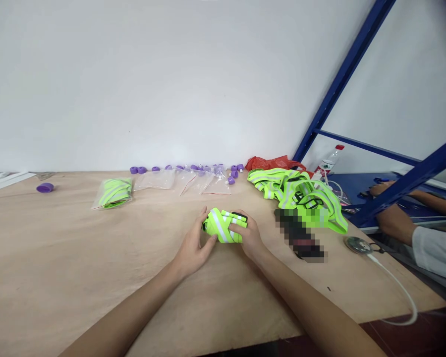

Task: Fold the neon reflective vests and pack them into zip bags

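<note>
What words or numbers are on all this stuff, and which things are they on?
None can be read for sure.
Bottle: its label has marks, but they are too small and blurred to read.
Dark item on the table: covered by blurry squares, so any writing is hidden.
Round device with the white cable: any marking is too small to read.
Neon reflective strap bundle: no writing that I can see.

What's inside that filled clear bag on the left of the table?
Inside the clear bag is folded yellow-green fabric with pale stripes. Its inner folds and underside are hidden, so I can't tell whether anything else is tucked there.
</note>
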Demonstrator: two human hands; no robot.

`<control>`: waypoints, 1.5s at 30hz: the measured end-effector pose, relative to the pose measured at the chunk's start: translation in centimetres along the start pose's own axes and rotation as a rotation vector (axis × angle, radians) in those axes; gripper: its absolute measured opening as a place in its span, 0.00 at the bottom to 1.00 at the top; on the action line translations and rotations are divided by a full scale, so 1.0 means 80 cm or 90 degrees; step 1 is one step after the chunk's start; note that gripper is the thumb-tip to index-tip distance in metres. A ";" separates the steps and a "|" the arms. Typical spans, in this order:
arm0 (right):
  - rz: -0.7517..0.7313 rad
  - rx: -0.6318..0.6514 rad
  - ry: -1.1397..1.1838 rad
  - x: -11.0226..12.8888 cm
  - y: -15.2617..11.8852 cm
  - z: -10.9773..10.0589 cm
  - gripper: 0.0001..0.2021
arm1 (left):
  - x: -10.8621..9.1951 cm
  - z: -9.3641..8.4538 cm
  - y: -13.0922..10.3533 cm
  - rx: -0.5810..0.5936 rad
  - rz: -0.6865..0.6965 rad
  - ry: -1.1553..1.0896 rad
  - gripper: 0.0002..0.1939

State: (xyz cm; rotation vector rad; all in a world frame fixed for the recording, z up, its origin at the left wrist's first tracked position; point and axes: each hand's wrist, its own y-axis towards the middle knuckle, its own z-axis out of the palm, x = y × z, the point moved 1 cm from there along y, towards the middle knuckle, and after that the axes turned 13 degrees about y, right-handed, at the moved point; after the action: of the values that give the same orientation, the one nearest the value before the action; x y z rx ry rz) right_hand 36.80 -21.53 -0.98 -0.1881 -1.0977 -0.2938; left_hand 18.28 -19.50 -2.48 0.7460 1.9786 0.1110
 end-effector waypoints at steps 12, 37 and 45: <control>-0.124 0.137 -0.105 0.000 -0.010 0.005 0.17 | -0.006 -0.002 0.005 -0.024 0.009 -0.031 0.25; 0.021 0.291 -0.093 -0.010 -0.014 0.014 0.21 | -0.003 -0.004 0.018 -0.015 -0.129 -0.189 0.26; 0.081 0.275 -0.059 -0.016 -0.013 0.013 0.21 | -0.003 -0.005 0.022 0.045 -0.121 -0.209 0.28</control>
State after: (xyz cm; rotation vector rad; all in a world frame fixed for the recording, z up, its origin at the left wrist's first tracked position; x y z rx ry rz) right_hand 35.08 -22.06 -1.64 0.1139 -1.2092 0.0695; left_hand 18.82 -18.14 -1.41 0.5766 1.7333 -0.1857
